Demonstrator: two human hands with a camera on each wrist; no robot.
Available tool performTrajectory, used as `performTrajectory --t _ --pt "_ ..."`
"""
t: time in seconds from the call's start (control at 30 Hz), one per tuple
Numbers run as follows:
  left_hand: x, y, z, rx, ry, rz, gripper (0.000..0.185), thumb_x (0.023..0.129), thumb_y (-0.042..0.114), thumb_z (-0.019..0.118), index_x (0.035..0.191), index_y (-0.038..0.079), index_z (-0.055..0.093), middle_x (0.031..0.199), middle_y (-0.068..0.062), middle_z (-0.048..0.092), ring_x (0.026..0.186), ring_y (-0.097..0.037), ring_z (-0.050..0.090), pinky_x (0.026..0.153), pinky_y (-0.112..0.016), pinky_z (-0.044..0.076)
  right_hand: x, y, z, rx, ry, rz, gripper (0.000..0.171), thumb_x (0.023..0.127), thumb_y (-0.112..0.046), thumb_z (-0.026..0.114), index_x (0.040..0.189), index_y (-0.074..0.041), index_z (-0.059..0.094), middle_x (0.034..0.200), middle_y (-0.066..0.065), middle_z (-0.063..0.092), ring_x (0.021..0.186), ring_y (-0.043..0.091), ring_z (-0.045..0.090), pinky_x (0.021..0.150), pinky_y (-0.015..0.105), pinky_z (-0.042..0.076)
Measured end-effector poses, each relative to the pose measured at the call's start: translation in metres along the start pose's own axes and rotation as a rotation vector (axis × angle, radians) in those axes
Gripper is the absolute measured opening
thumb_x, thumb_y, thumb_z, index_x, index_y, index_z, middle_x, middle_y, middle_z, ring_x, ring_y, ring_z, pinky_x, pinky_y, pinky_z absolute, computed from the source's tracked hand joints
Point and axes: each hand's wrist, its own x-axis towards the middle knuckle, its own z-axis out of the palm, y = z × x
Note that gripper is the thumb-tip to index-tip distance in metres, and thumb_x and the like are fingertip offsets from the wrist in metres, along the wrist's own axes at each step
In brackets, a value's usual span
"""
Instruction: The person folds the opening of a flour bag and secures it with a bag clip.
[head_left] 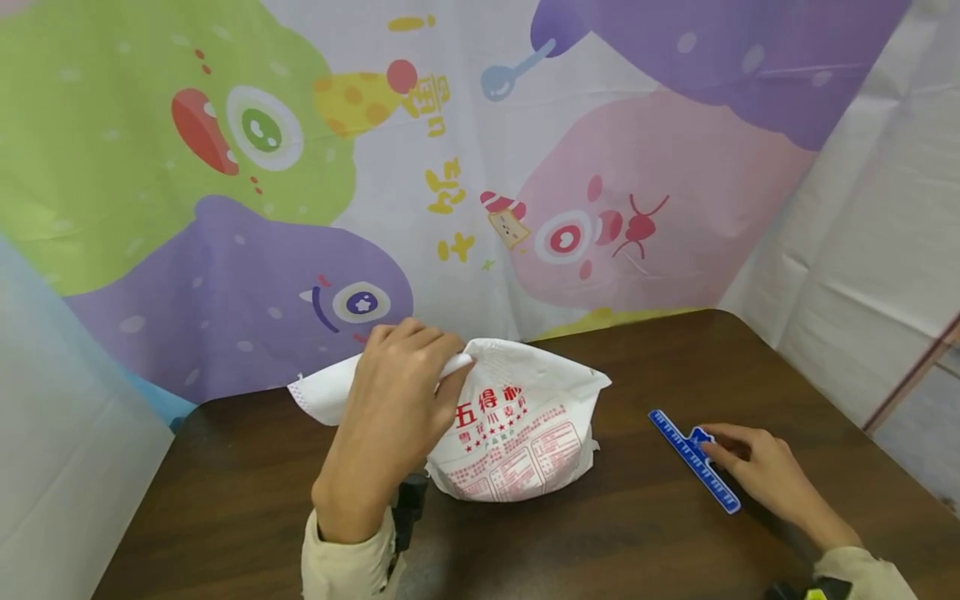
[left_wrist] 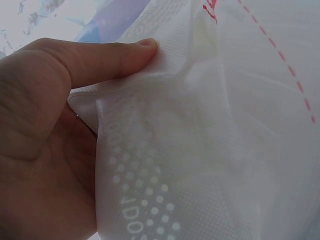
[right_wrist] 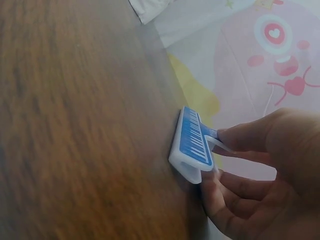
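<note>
Tabletop: left hand (head_left: 393, 400) grips bag (head_left: 525, 433); right hand (head_left: 761, 471) pinches clip (head_left: 693, 460).

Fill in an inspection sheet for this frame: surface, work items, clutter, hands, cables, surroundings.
Surface: dark wooden table, rounded corners.
Work items: white bag with red print, top gathered and folded to one side; blue sealing clip lying flat to its right.
Clutter: nothing seen.
Hands: left hand grips the bag's gathered top; right hand pinches the clip, which is on the table.
Cables: nothing seen.
Surroundings: colourful cartoon backdrop behind; plain white sheeting on the right.
</note>
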Motion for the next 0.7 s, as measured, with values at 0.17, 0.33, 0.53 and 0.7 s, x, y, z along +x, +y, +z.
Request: performTrajectory --t 0.17,0.33,0.53,0.7 --pt "0.0 0.0 0.0 0.002 0.003 0.003 0.011 0.086 0.007 0.073 0.077 0.009 0.067 0.071 0.001 0.065 0.076 -0.022 0.059 0.075 -0.041 0.043 0.0 -0.002 0.002 0.011 0.078 -0.055 0.03 0.096 -0.027 0.068 0.12 -0.01 0.071 0.1 0.005 0.074 0.082 0.008 0.067 0.068 0.026 0.052" --pt "0.0 0.0 -0.001 0.007 0.004 0.007 0.015 0.085 0.005 0.074 0.074 0.01 0.064 0.068 0.001 0.062 0.074 -0.022 0.057 0.074 -0.041 0.043 -0.001 -0.011 0.004 0.117 0.236 -0.13 0.022 0.093 -0.018 0.071 0.114 -0.01 0.073 0.095 0.005 0.074 0.075 0.001 0.065 0.064 0.016 0.05" --pt "0.0 0.001 -0.002 0.009 0.012 0.006 0.022 0.084 0.004 0.074 0.069 0.011 0.059 0.063 0.002 0.056 0.071 -0.021 0.054 0.073 -0.04 0.043 0.0 -0.021 0.004 0.212 0.339 -0.148 0.019 0.091 -0.009 0.072 0.109 -0.003 0.073 0.087 0.006 0.073 0.072 0.0 0.065 0.064 0.013 0.05" --pt "0.0 0.001 0.0 0.006 0.015 0.006 0.018 0.083 0.004 0.075 0.072 0.01 0.062 0.065 0.002 0.059 0.071 -0.021 0.055 0.073 -0.039 0.042 -0.002 -0.028 0.002 0.265 0.346 -0.156 0.02 0.089 -0.004 0.073 0.109 -0.001 0.072 0.085 0.004 0.072 0.073 0.001 0.067 0.065 0.013 0.051"
